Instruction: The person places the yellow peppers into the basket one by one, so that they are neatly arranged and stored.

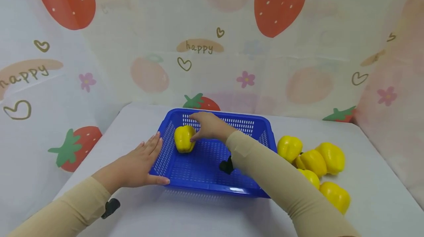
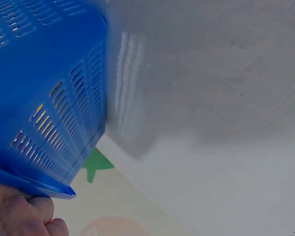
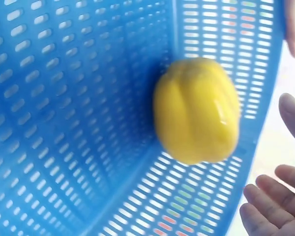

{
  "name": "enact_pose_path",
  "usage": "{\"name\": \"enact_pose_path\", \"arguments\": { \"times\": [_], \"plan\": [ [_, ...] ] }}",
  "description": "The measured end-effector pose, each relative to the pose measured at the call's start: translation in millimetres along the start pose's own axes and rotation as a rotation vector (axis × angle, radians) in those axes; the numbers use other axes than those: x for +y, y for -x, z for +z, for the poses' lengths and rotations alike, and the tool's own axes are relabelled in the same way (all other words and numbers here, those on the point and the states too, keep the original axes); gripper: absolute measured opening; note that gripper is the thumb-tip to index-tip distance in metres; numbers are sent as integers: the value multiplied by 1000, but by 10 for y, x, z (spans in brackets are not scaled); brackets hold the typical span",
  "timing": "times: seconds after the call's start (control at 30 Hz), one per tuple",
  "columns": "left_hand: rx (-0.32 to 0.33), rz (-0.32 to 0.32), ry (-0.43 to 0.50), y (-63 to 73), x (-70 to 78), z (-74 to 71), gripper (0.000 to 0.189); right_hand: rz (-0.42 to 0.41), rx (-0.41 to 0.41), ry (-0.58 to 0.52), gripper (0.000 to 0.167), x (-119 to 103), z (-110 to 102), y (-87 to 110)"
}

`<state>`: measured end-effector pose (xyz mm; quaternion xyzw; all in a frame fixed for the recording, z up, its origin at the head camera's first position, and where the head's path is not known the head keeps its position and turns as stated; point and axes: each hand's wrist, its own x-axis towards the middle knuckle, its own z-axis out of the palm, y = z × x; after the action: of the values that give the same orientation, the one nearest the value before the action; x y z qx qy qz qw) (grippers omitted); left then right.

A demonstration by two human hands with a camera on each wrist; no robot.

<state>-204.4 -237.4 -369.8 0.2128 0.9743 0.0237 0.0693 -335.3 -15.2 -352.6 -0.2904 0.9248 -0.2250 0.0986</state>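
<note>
One yellow bell pepper (image 1: 184,139) stands in the left part of a blue plastic basket (image 1: 212,189), against its perforated corner. My right hand (image 1: 210,126) reaches into the basket above and beside the pepper. In the right wrist view, the thumb and fingers of the right hand (image 3: 278,196) are spread, with a gap between them and the pepper (image 3: 196,112). My left hand (image 1: 140,165) rests along the basket's left rim, fingers extended and thumb towards the front corner. The left wrist view shows part of the left hand (image 2: 22,214) at the rim (image 2: 34,187).
Several more yellow bell peppers (image 1: 331,158) lie grouped on the white table (image 1: 367,178), right of the basket. A printed cloth (image 1: 232,56) with strawberries hangs behind and at both sides. A small black piece sits at each wrist.
</note>
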Motion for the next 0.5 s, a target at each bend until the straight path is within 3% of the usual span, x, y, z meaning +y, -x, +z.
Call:
{"name": "enact_pose_path", "arguments": {
  "times": [0.27,0.5],
  "plan": [
    [-6,0,2,13,12,-23,122,-48,22,-2,76,-48,-258,146],
    [4,0,0,2,11,-6,122,-70,50,-37,69,39,-470,239]
  ]
}}
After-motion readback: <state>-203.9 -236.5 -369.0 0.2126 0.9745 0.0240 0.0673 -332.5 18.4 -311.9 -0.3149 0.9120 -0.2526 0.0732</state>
